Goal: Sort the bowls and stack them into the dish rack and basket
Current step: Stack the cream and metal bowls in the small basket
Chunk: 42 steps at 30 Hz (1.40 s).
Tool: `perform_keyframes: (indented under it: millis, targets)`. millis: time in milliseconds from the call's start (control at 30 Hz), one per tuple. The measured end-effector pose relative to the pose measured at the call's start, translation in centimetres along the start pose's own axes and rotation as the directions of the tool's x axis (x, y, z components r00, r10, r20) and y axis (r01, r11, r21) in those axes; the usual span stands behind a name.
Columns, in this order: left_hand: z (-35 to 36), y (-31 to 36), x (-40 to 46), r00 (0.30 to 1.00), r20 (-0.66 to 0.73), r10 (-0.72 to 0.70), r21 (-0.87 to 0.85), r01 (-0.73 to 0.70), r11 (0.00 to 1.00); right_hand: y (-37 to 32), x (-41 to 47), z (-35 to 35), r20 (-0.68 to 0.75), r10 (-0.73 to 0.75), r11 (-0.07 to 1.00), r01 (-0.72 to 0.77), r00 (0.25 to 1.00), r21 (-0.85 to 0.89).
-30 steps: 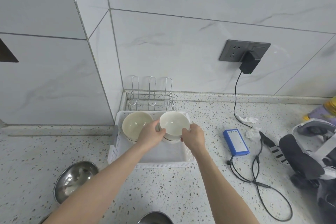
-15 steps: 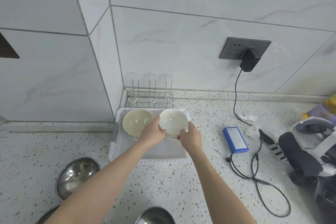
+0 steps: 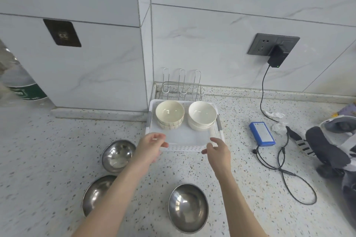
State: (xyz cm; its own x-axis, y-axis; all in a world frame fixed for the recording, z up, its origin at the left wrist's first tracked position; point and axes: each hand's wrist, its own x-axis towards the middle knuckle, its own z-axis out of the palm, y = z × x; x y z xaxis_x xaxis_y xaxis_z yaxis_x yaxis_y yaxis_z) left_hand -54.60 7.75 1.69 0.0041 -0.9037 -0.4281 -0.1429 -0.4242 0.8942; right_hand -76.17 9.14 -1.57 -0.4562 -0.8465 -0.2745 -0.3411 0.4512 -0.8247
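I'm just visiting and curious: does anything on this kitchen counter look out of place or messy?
Mostly tidy. Odd for a kitchen: crumpled white scraps lie beside a blue battery pack with black cables sprawled loosely across the counter. The ceramic bowls sit neatly stacked in the white basket.

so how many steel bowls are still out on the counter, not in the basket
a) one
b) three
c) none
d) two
b, three steel bowls sit on the counter in front of the white basket: one beside the left hand, one under the left forearm, and one nearest the camera. Only ceramic bowls are in the basket.
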Motion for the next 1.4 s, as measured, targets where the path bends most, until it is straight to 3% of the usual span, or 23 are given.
perform_keyframes:
  millis: [233,400,633,833,1067,1400]
  targets:
    - [-6.0,-4.9,-5.7,0.992,-0.040,-0.118,-0.126,0.112,0.986,2.2,-6.5,0.2,-0.068,0.048,0.999,-0.048,0.997,0.003]
    - [-9.7,-8.9,-9.4,0.975,-0.106,-0.195,-0.082,0.187,0.979,5.0,-11.1,0.9,-0.169,0.126,0.989,-0.138,0.978,-0.060]
    - [-10.8,-13.4,-12.4,0.935,-0.034,-0.353,-0.015,0.353,0.936,7.2,-16.7,2.8,-0.308,0.211,0.974,-0.226,0.928,-0.015]
    - [-12.3,-16.4,-13.0,0.845,0.091,-0.527,-0.033,0.531,0.847,8.5,-19.0,3.2,-0.210,0.332,0.933,-0.353,0.920,-0.071]
    - [-13.2,-17.1,-12.2,0.912,-0.027,-0.409,-0.161,0.400,0.902,8.3,-20.4,3.9,-0.097,0.373,0.928,-0.369,0.923,0.057]
    - [-14.2,-16.6,-12.0,0.955,-0.024,-0.296,-0.180,0.287,0.941,8.3,-20.3,3.7,-0.090,0.395,0.902,-0.367,0.914,0.227]
